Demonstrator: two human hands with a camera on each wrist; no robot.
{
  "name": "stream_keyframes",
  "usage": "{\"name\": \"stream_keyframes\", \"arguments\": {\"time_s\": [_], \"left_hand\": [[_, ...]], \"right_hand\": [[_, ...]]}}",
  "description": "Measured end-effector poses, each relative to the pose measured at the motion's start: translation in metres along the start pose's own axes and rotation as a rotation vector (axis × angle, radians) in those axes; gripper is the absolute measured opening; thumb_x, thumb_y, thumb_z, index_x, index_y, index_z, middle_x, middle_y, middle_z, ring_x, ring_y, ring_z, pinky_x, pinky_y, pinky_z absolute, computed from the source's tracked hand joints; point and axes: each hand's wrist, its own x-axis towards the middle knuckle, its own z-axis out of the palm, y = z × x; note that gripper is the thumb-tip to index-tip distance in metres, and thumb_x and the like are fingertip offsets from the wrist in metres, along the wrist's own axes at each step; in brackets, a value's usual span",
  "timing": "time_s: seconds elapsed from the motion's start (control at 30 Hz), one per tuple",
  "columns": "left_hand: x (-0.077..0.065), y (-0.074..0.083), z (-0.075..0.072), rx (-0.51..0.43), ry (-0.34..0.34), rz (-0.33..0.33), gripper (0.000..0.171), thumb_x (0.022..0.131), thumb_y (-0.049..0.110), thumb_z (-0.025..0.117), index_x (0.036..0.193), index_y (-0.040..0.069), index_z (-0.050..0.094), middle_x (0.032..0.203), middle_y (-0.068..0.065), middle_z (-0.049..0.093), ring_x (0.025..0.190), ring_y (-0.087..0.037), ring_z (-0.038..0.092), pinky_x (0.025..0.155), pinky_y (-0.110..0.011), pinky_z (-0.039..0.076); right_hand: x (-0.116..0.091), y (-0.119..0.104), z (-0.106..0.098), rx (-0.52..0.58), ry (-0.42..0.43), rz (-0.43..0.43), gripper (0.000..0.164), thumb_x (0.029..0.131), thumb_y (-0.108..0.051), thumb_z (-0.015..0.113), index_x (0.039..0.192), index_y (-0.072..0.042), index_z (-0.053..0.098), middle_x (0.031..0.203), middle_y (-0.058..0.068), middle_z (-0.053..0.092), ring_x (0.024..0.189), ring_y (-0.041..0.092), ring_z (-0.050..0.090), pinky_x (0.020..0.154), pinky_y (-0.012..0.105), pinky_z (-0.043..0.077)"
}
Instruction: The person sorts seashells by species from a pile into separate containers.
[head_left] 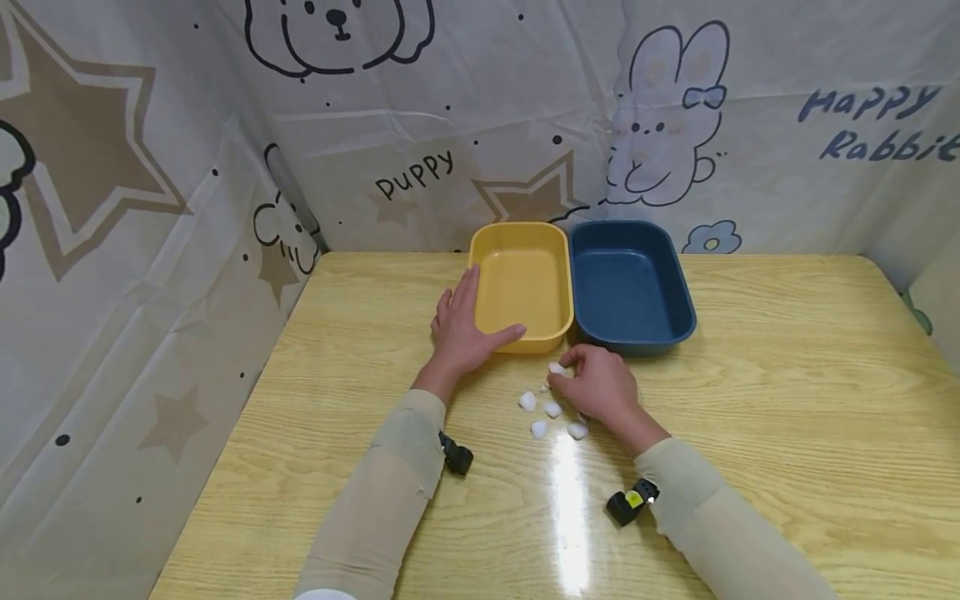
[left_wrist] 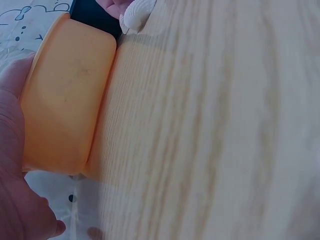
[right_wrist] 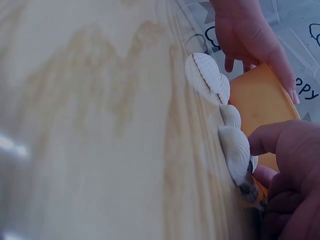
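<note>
My left hand (head_left: 461, 333) spreads over the near left corner of a yellow plastic bin (head_left: 558, 329), fingers straight along its left side and thumb across its near rim. In front of the bins, my right hand (head_left: 600, 383) pinches a small white seashell (head_left: 556, 367) between thumb and fingers, low over the table. Several more white seashells (head_left: 552, 409) lie loosely grouped to the left of and nearer than that hand. The right wrist view shows ribbed shells (right_wrist: 235, 150) in a row beside the fingertips, partly covering the pinched one.
A dark blue bin (head_left: 630, 292) stands against the yellow one on its right, both at the back of the wooden table (head_left: 787, 400). Behind them hangs a printed cloth (head_left: 510, 83) with cartoon animals. Inside both bins, only the bare floor shows.
</note>
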Motion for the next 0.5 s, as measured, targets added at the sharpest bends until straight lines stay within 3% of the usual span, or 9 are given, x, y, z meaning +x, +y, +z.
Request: {"name": "stream_keyframes", "arguments": {"time_s": [0.5], "left_hand": [[-0.0012,0.0020,-0.0011,-0.005,-0.004,-0.003,0.120,0.071,0.075,0.072,0.161,0.037,0.001,0.166,0.009,0.010,0.148,-0.035,0.009,0.111,-0.059,0.013]], "right_hand": [[-0.0042,-0.0019,-0.0068,0.110,-0.011,-0.018,0.025,0.080,-0.028,0.078,0.095,-0.010,0.070,0.058,0.001,0.054,0.042,0.016,0.054,0.050,0.035,0.042]]}}
